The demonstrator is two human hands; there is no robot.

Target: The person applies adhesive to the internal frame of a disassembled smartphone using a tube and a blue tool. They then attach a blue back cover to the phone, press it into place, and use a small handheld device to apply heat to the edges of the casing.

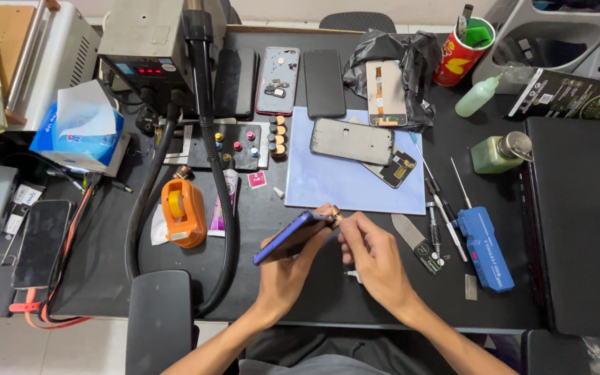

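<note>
Nearest the camera, the left hand has its fingers curled around one slim blue phone body, held edge-on and tilted over the black work mat. Just at its 3 o'clock the right hand pinches its fingertips together at the phone's top corner; whatever small tool it grips is hidden by the fingers and cannot be made out.

At 3 o'clock from the hands lie one blue rectangular tool case, one thin metal pry blade and at least two slender screwdrivers. At 9 o'clock sit one orange tape dispenser and two thick black hoses.

Farther out at 12 o'clock, one pale blue rectangular mat carries one grey phone frame and a partly covered part beneath it. Beyond stand three more flat phone parts in a row, one grey hot-air station, one red cup of tools and two green bottles. A black laptop is cut off at the right edge.
</note>
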